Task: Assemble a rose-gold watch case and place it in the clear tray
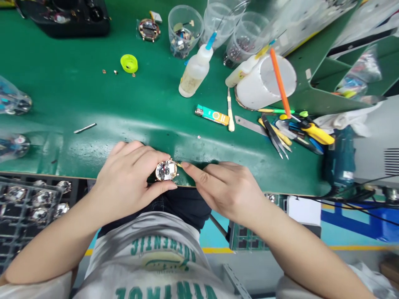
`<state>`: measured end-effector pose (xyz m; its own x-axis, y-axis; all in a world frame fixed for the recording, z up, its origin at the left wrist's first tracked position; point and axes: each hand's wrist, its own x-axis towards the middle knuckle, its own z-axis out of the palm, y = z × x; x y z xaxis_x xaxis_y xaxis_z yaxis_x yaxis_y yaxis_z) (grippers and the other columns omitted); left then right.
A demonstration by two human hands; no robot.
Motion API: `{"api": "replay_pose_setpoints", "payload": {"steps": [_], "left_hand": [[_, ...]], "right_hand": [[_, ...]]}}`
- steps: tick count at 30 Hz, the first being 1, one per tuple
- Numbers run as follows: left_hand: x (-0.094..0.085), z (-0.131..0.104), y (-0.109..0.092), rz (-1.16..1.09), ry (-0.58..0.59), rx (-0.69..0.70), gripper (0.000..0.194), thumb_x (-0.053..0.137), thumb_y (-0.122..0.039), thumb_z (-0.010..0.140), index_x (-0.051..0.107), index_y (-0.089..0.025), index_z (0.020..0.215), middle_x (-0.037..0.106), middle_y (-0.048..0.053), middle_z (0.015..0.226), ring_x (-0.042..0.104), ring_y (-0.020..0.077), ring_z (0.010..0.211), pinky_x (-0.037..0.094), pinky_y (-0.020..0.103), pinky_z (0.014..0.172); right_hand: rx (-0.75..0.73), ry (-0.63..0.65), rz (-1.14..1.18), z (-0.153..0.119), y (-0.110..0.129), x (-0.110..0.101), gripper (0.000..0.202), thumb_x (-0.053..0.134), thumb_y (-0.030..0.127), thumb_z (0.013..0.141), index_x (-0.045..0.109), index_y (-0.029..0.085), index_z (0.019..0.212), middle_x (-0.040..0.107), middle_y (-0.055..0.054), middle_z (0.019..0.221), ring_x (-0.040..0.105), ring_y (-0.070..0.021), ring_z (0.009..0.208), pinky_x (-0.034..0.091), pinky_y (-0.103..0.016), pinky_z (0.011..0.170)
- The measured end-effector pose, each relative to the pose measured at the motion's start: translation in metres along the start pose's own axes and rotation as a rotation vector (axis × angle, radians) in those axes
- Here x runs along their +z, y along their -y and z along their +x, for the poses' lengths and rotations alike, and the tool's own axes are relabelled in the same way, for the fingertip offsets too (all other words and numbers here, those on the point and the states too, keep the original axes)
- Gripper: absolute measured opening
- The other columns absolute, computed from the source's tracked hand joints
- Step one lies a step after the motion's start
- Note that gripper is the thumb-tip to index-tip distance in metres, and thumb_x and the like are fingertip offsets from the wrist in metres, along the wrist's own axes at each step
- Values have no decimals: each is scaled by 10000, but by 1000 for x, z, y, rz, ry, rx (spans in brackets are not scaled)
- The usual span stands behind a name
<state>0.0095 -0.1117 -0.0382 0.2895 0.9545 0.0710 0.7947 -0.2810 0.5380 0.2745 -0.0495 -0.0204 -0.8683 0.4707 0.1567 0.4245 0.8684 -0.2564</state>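
At the front edge of the green bench, my left hand [134, 170] pinches a round watch body [166, 170] between thumb and fingers. Its open face shows small white and dark electronic parts inside a gold-coloured rim. My right hand [224, 182] is closed with the index finger stretched toward the watch, gripping a thin tool with a yellowish tip [178, 164]. That tip meets the upper right edge of the watch body. Most of the tool is hidden under my fingers, so its kind cannot be made out.
Beyond my hands lie a lighter [212, 115], a blade [251, 125], tweezers [273, 135] and a yellow-handled screwdriver [318, 133]. A dropper bottle [196, 71], plastic cups [185, 31] and a white container [264, 83] stand farther back. At lower left sits a tray of watch bodies [28, 199].
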Motion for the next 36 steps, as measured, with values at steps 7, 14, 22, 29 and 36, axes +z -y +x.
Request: {"api": "replay_pose_setpoints", "payload": {"steps": [7,14,22,29,36], "left_hand": [[-1,1,1,-38,1,21,375,660,-621,1015,706,-264,1120,792,57,1013,644,300,941,357,450,794],[-1,2,2,-42,-8,56,361,684,-581,1015,674,-243,1141,782,54,994,630,306,929,344,442,783],[-2,3,2,-25,-1,69,336,687,-548,1021,665,-242,1159,780,51,997,639,302,937,348,440,781],[-3,3,1,6,-7,83,316,680,-499,1034,657,-228,1194,784,37,1016,646,297,939,371,442,775],[-3,3,0,19,-16,93,312,674,-501,1037,655,-227,1185,774,39,989,648,291,920,377,440,776]], "right_hand": [[-83,29,-25,3,-8,-4,380,537,161,1078,683,135,1428,626,6,700,492,-165,572,412,-343,533],[-135,26,-29,6,-12,-5,377,527,167,1088,675,96,1428,613,4,688,482,-177,570,402,-357,517],[-196,5,-74,11,-14,-9,342,486,106,1100,688,80,1375,601,15,662,504,-173,576,406,-358,521],[-274,-19,-136,12,-19,-10,333,483,64,1095,641,48,1387,594,33,670,519,-159,592,394,-334,529],[-279,-39,-155,12,-16,-8,320,495,73,1091,671,66,1358,601,38,663,520,-152,585,385,-330,536]]}}
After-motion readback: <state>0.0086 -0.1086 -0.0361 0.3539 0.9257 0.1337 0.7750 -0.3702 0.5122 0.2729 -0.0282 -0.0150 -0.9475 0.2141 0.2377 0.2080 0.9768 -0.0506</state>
